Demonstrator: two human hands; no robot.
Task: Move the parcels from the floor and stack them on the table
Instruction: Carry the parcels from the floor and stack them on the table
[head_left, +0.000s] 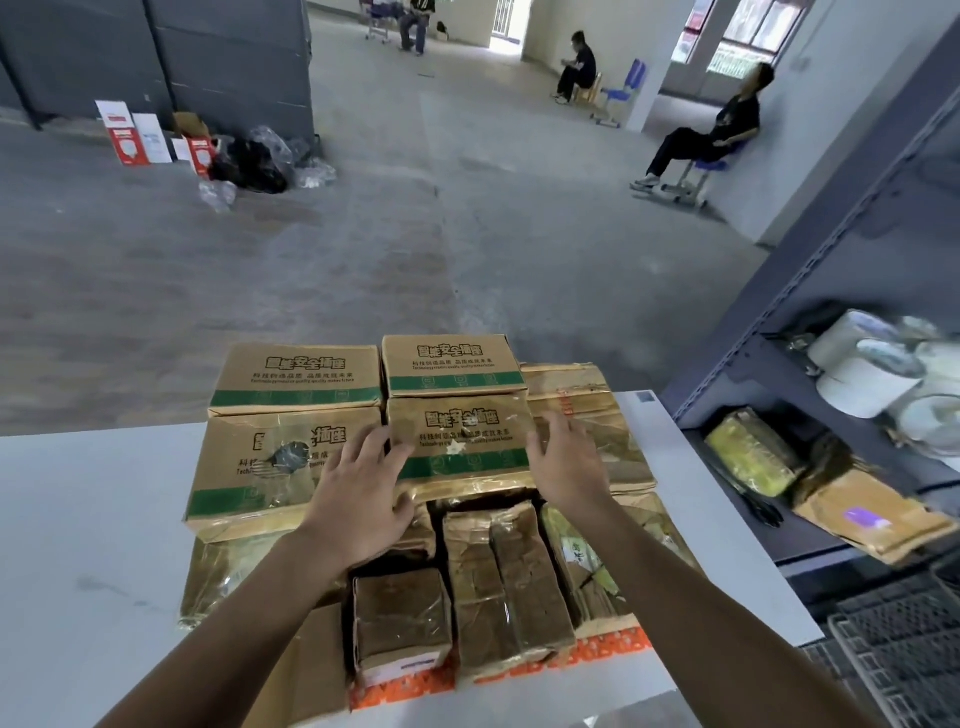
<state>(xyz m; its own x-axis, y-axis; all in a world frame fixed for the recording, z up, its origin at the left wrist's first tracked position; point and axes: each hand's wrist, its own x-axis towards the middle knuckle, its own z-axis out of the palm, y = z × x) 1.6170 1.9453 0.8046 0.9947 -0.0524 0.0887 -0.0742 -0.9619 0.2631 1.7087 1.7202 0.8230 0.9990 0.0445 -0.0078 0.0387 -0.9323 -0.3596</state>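
Head: taped, boxy cardboard parcels (457, 423)

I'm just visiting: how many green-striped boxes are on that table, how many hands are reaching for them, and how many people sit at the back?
Green-striped boxes: 4
Hands: 2, the left hand and the right hand
Seated people: 3
Total: 9

Bare left forearm (249, 613), bare right forearm (691, 597), both slim, uncovered to the frame edge, left hand (363, 493), right hand (563, 462)
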